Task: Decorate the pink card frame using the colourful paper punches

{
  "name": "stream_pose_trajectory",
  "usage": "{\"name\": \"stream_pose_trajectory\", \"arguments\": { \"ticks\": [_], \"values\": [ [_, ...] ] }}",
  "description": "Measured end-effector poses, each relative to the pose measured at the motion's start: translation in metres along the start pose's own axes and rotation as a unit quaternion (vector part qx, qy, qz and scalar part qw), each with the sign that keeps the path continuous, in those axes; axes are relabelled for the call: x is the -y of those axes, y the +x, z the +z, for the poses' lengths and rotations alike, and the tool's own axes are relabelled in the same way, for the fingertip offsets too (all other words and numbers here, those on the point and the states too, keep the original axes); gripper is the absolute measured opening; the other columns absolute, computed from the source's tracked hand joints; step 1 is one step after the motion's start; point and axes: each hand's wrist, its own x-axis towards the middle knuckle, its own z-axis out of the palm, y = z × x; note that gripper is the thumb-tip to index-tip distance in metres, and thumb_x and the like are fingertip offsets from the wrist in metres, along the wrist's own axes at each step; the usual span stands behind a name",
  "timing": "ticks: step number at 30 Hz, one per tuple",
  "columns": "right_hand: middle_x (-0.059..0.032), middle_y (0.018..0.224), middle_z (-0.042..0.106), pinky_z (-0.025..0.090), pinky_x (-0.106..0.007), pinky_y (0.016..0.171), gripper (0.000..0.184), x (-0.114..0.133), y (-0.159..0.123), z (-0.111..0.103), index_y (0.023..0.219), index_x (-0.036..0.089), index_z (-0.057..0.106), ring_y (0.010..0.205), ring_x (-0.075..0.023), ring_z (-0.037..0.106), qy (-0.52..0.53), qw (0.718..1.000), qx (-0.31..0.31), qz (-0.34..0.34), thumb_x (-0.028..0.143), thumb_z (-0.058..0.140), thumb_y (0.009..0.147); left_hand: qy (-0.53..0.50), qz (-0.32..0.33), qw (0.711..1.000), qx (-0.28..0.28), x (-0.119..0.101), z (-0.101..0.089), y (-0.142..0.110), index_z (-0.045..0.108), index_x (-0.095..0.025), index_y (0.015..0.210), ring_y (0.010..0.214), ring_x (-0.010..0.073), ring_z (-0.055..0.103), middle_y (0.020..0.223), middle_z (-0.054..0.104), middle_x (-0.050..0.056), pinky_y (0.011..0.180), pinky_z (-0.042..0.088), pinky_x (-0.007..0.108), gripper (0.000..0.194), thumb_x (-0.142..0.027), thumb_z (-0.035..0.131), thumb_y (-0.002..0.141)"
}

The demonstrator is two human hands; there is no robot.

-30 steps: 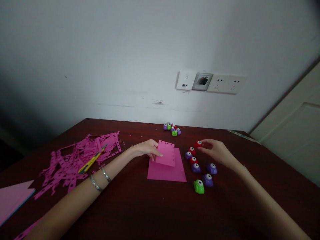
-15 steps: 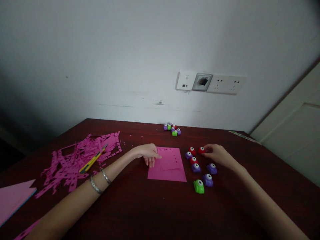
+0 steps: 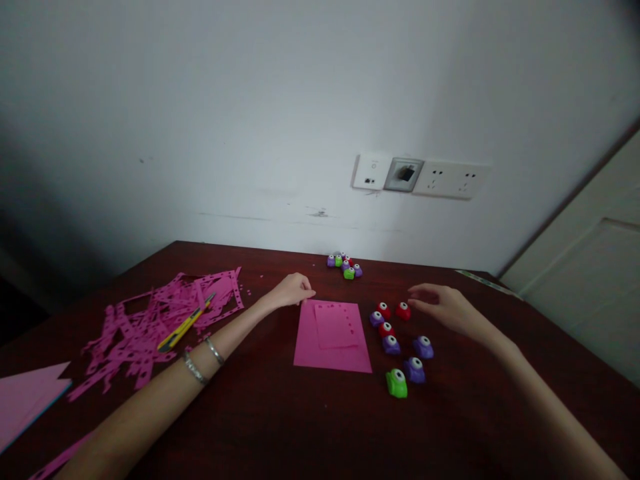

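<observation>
My left hand [image 3: 291,291] is at the upper left corner of a large pink paper sheet [image 3: 305,350], its fingers closed on that corner. On the sheet lies a smaller pink paper card [image 3: 334,330] with small shapes punched along its top and right edges. My right hand [image 3: 440,305] hovers open, thumb and fingers apart, just right of a red craft punch [image 3: 403,311]. Another red punch [image 3: 383,309], a purple punch [image 3: 391,345] and a green punch [image 3: 397,383] stand among several similar ones between the sheet and my right arm.
Pink paper scraps [image 3: 135,333] are heaped at the left with a yellow utility knife [image 3: 185,325] on top. More punches [image 3: 345,264] cluster near the wall. Folded pink paper [image 3: 30,400] lies at the near left, and a ruler-like strip [image 3: 487,283] at the far right.
The small card came down from my left hand onto the large sheet, and that hand moved up to the sheet's corner. My right hand set down the red punch and let go.
</observation>
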Motion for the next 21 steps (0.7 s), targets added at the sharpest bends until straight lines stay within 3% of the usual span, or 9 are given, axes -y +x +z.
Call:
{"name": "stream_pose_trajectory", "arguments": {
  "ticks": [4,10,15,21],
  "values": [
    [-0.0085,0.095,0.068,0.048,-0.033,0.076,0.026,0.026,-0.005,-0.006,0.094,0.017,0.065,0.086,-0.0228,0.062,0.009,0.999,-0.001,-0.031,0.035,0.054,0.078,0.037,0.04,0.994,-0.098,0.005,-0.003,0.033,0.063,-0.013,0.075,0.071,0.0165,0.06,0.077,0.066,0.007,0.064,0.043,0.025,0.024,-0.036,0.059,0.07],
    [-0.0078,0.094,0.068,0.049,-0.034,0.074,0.025,0.054,-0.011,0.001,0.092,0.018,0.066,0.083,-0.0218,0.062,0.035,0.997,0.028,-0.062,0.035,0.053,0.079,0.079,0.04,0.987,-0.131,0.011,-0.006,0.101,0.061,-0.011,0.092,0.077,0.0176,0.058,0.088,0.064,0.008,0.066,0.041,0.025,0.031,-0.033,0.062,0.069],
    [-0.0066,0.089,0.068,0.048,-0.031,0.069,0.024,0.068,-0.014,0.004,0.089,0.018,0.067,0.078,-0.0196,0.062,0.032,0.995,0.053,-0.081,0.033,0.051,0.08,0.088,0.017,0.99,-0.113,0.017,-0.003,0.138,0.063,-0.011,0.076,0.066,0.0168,0.056,0.066,0.061,0.002,0.058,0.038,0.024,0.028,-0.036,0.068,0.062],
    [-0.0045,0.087,0.068,0.047,-0.029,0.069,0.02,0.074,-0.017,0.008,0.087,0.019,0.067,0.076,-0.0186,0.061,0.026,0.994,0.058,-0.091,0.028,0.05,0.08,0.067,0.005,0.994,-0.091,0.026,0.003,0.154,0.063,-0.013,0.068,0.059,0.0148,0.053,0.056,0.056,-0.002,0.055,0.037,0.023,0.026,-0.034,0.071,0.055]
  ]
}}
